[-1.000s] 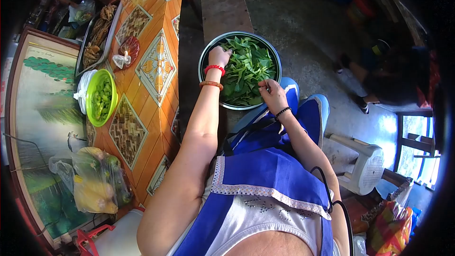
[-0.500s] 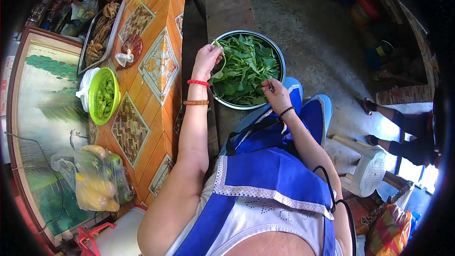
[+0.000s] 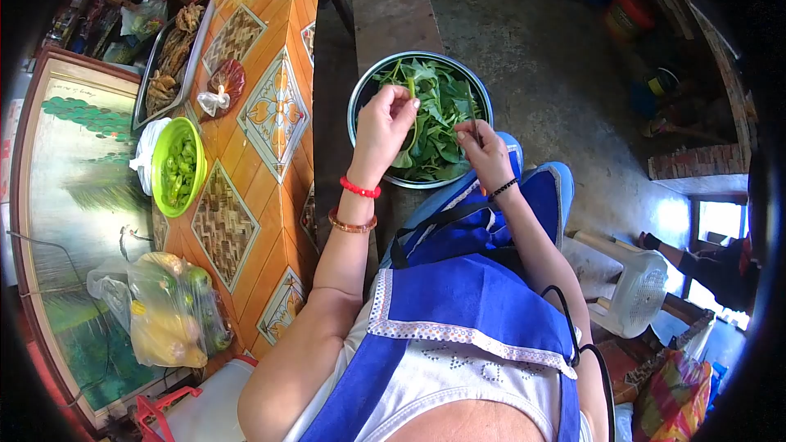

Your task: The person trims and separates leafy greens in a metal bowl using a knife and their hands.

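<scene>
A round metal basin [image 3: 354,106] full of green leafy stalks [image 3: 438,127] sits in front of my knees. Over its left side, my left hand [image 3: 385,124] pinches a green leafy stem [image 3: 411,86] between thumb and fingers. My right hand [image 3: 489,159] is closed at the basin's lower right rim, holding what looks like a small thin knife [image 3: 472,106], its narrow blade pointing up across the greens. The handle is mostly hidden by the fingers. Both hands are apart from each other.
The tiled table [image 3: 270,196] on my left bears a lime green bowl of green peppers [image 3: 178,168], a tied bag of reddish-brown stuff [image 3: 226,86], a metal tray [image 3: 151,74] and a bag of produce [image 3: 168,311]. A white plastic stool [image 3: 639,290] and another person's leg [image 3: 667,252] are at right.
My left hand has moved right and lower over the basin with a stem. My right hand has shifted slightly, and the thin blade now shows. The person at right has moved.
</scene>
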A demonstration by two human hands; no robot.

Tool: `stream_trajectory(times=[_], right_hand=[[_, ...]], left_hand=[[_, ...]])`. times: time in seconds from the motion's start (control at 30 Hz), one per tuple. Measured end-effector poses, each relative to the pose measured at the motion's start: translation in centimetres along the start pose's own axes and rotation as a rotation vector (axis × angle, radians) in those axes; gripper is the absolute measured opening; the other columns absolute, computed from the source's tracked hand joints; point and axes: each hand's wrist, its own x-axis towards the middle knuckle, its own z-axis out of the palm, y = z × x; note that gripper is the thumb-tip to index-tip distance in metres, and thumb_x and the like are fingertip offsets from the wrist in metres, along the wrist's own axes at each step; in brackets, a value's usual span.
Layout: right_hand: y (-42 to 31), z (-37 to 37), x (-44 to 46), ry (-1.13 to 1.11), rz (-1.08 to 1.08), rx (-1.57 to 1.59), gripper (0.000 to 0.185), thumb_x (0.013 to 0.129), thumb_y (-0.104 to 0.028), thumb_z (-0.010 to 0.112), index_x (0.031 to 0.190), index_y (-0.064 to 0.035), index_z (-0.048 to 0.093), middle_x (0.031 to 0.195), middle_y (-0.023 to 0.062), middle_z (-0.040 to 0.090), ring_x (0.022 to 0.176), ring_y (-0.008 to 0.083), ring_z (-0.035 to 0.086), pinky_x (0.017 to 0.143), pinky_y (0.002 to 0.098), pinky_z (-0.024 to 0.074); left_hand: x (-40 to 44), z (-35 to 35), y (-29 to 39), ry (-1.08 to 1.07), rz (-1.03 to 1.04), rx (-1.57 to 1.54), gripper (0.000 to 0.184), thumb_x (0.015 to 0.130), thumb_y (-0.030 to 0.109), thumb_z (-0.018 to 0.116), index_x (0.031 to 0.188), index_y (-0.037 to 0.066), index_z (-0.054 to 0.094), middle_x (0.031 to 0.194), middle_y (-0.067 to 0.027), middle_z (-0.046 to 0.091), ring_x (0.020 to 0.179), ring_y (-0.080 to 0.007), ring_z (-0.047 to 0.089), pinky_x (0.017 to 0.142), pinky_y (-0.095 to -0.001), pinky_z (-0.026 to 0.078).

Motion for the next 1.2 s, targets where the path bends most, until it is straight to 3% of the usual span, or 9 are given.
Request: stream_trajectory(times=[0.23, 0.4, 0.5, 0.73, 0.97, 1.1, 1.13, 1.17, 1.2], right_hand=[[-2.5, -0.4, 0.5, 0.157, -0.141, 0.013, 0.016, 0.088, -0.009, 0.063, 0.102, -0.0019, 0.064, 0.078, -0.0009, 0.058, 0.068, 0.0044, 0.048, 0.060, 0.0223, 0.0407], [-1.6, 0.0, 1.3, 0.063, -0.194, -0.038, 0.018, 0.086, -0.010, 0.066, 0.103, -0.0023, 0.064, 0.083, 0.0025, 0.062, 0.068, 0.0057, 0.050, 0.061, 0.0236, 0.0425], [-2.2, 0.3, 0.7, 0.013, -0.110, -0.048, 0.018, 0.086, -0.010, 0.066, 0.102, -0.0019, 0.063, 0.081, 0.0031, 0.062, 0.068, 0.0062, 0.050, 0.060, 0.0246, 0.0428], [-1.2, 0.2, 1.0, -0.042, -0.008, -0.022, 0.017, 0.086, -0.013, 0.067, 0.096, 0.0004, 0.062, 0.077, 0.0033, 0.064, 0.068, 0.0070, 0.056, 0.062, 0.0238, 0.0461], [-2.3, -0.3, 0.6, -0.113, 0.234, 0.211, 0.018, 0.083, -0.015, 0.068, 0.091, -0.0004, 0.063, 0.072, 0.0006, 0.062, 0.065, 0.0073, 0.055, 0.057, 0.0227, 0.0431], [-3.1, 0.2, -0.7, -0.208, 0.163, 0.111, 0.016, 0.084, -0.017, 0.068, 0.086, -0.0019, 0.062, 0.070, -0.0006, 0.061, 0.062, 0.0059, 0.053, 0.053, 0.0213, 0.0406], [-3.7, 0.3, -1.0, -0.200, 0.115, 0.074, 0.015, 0.086, -0.015, 0.066, 0.088, -0.0017, 0.060, 0.072, 0.0001, 0.061, 0.063, 0.0062, 0.055, 0.055, 0.0210, 0.0430], [-4.4, 0.6, -1.0, -0.207, 0.118, 0.075, 0.015, 0.086, -0.015, 0.066, 0.088, -0.0017, 0.060, 0.072, 0.0001, 0.061, 0.063, 0.0062, 0.055, 0.055, 0.0210, 0.0430], [-5.0, 1.0, -1.0, -0.118, 0.052, 0.161, 0.013, 0.087, -0.013, 0.065, 0.090, -0.0014, 0.059, 0.073, 0.0008, 0.060, 0.063, 0.0067, 0.056, 0.056, 0.0217, 0.0446]], left_hand=[[-0.9, 0.8, 0.4, -0.145, 0.039, 0.080, 0.015, 0.090, 0.009, 0.064, 0.098, -0.003, 0.062, 0.085, -0.0061, 0.066, 0.076, -0.0086, 0.060, 0.069, -0.0238, 0.048], [-1.1, 1.8, 0.3, -0.223, 0.166, 0.223, 0.015, 0.084, 0.005, 0.065, 0.098, -0.002, 0.064, 0.090, -0.0154, 0.067, 0.083, -0.0286, 0.066, 0.073, -0.0338, 0.051], [-1.3, 2.3, -0.5, -0.232, 0.251, 0.269, 0.014, 0.084, 0.005, 0.065, 0.096, -0.002, 0.063, 0.088, -0.0154, 0.066, 0.082, -0.0312, 0.065, 0.072, -0.0363, 0.051], [-1.3, 2.9, -0.8, -0.082, 0.477, 0.649, 0.012, 0.078, 0.008, 0.067, 0.089, 0.012, 0.065, 0.087, -0.0024, 0.065, 0.090, -0.0230, 0.060, 0.083, -0.0384, 0.044], [-0.7, 2.8, -1.6, 0.012, 0.598, 0.632, 0.008, 0.081, 0.011, 0.063, 0.089, 0.013, 0.065, 0.087, -0.0016, 0.065, 0.089, -0.0227, 0.059, 0.083, -0.0386, 0.043], [1.3, 0.4, -4.9, 0.353, 0.369, 0.635, 0.008, 0.092, 0.010, 0.058, 0.096, 0.005, 0.063, 0.090, -0.0103, 0.064, 0.087, -0.0248, 0.059, 0.079, -0.0368, 0.047], [2.0, -0.2, -4.9, 0.384, 0.251, 0.316, 0.015, 0.097, 0.013, 0.053, 0.098, 0.001, 0.062, 0.090, -0.0085, 0.065, 0.078, -0.0176, 0.060, 0.071, -0.0289, 0.048], [2.2, -0.9, -4.8, 0.312, -0.028, -0.003, 0.012, 0.095, 0.012, 0.057, 0.100, 0.003, 0.062, 0.085, -0.0053, 0.064, 0.075, -0.0154, 0.062, 0.067, -0.0275, 0.048], [2.3, -1.4, -4.8, 0.249, -0.130, -0.248, 0.015, 0.096, 0.014, 0.057, 0.103, 0.003, 0.062, 0.086, -0.0035, 0.063, 0.075, -0.0117, 0.061, 0.066, -0.0247, 0.048]])
